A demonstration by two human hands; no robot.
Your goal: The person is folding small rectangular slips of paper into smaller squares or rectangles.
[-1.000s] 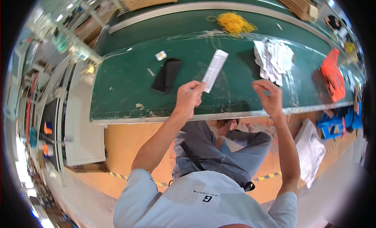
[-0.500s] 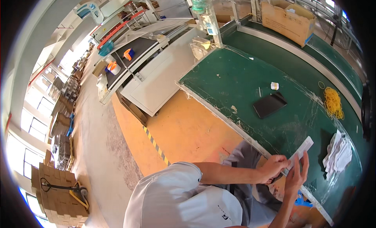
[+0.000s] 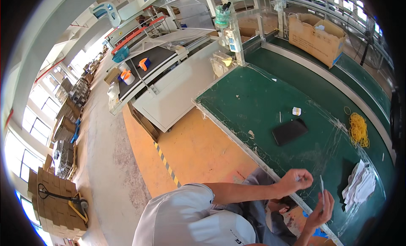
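My right hand is closed on a folded white paper strip, which stands up edge-on between thumb and fingers above the table's near edge. To its left, my left hand is apart from the strip, its fingers curled in; whether anything is in them is hidden. Beyond my hands a black phone-like slab lies on the green table. Right of my hands lies a heap of white papers. Farther back is a tangle of yellow rubber bands.
A small white roll-like piece with a yellow band lies behind the slab. At the far right stands an open cardboard box. A white cabinet adjoins the table at left. Stacked cartons and a pallet jack are at lower left.
My left hand has let go of the white paper strip and moved away from it. In my right hand the strip has turned from its broad face to edge-on.
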